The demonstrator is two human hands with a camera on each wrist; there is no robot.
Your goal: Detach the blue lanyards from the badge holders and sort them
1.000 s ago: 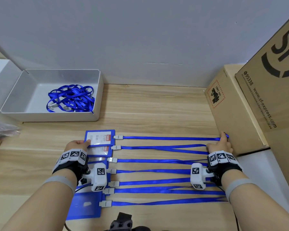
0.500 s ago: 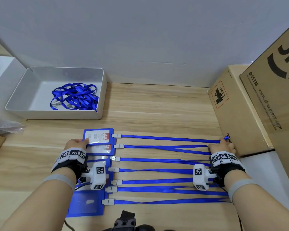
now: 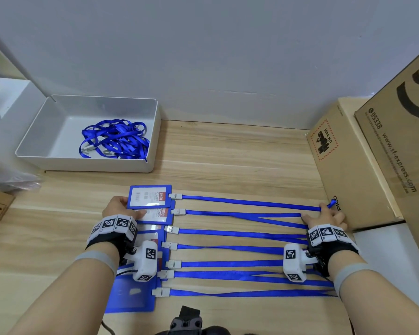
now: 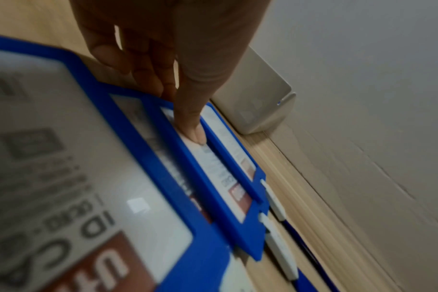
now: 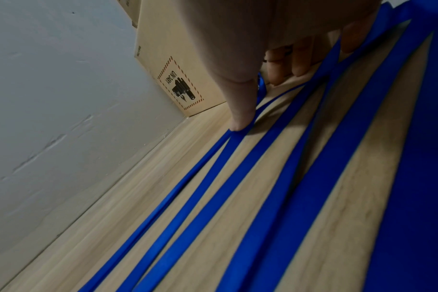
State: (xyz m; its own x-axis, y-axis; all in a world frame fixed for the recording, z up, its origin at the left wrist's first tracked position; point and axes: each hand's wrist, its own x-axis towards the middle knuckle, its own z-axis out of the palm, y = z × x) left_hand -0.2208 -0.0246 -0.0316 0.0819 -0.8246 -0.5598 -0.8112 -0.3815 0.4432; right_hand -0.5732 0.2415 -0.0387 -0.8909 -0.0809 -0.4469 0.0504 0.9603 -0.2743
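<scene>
Several blue lanyards lie in parallel rows on the wooden table, each clipped by a white clasp to a blue badge holder in an overlapping stack at the left. My left hand grips the left edge of the farthest badge holder. Its thumb presses on the card window just below while the fingers curl at the edge. My right hand pinches the looped end of the farthest lanyard, with the thumb pinning the strap to the table.
A white tray at the back left holds a tangle of loose blue lanyards. Cardboard boxes stand against my right hand's far side. A grey wall closes the back of the table.
Both hands stay at the same ends of the farthest lanyard and holder. Only the head view has shifted a little.
</scene>
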